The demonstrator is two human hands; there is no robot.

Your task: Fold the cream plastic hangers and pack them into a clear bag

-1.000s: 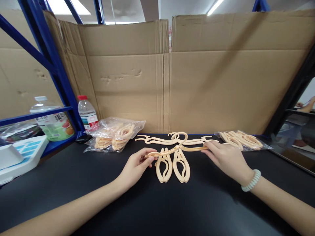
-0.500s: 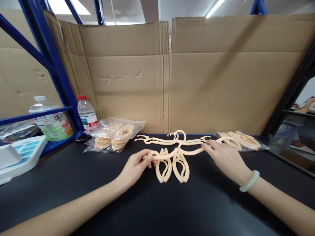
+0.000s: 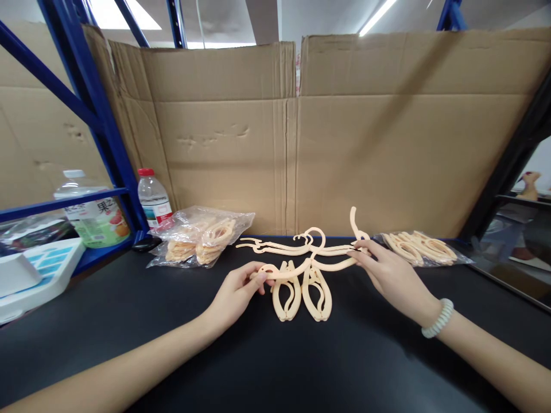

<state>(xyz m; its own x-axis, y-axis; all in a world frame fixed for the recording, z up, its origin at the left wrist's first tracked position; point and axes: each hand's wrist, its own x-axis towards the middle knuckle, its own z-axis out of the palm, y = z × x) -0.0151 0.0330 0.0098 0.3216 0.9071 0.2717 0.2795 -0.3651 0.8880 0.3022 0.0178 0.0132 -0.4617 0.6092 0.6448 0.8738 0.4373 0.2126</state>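
A cream folding clothes hanger [image 3: 332, 267] is held between my two hands, its hook upward. My left hand [image 3: 241, 289] is closed on the hanger's left arm, thumb on top. My right hand [image 3: 390, 272] pinches the right arm near its joint, where an end piece sticks up above the fingers. Just beyond lie unfolded hangers [image 3: 284, 249] with their arms spread out. Below the held hanger, on the black table [image 3: 275, 367], rest two folded hangers, the left one [image 3: 286, 312] and the right one [image 3: 317, 312].
Bagged folded hangers [image 3: 200, 235] lie at the left, with another bag of hangers [image 3: 422, 246] at the right. A red-capped bottle [image 3: 154, 198] and a larger jug [image 3: 97, 212] stand by the blue shelf frame [image 3: 101, 129]. Cardboard [image 3: 224, 149] walls the back.
The end piece of the hanger's right arm has swung from pointing rightward to standing up. My right hand has shifted slightly; my left hand keeps its grip.
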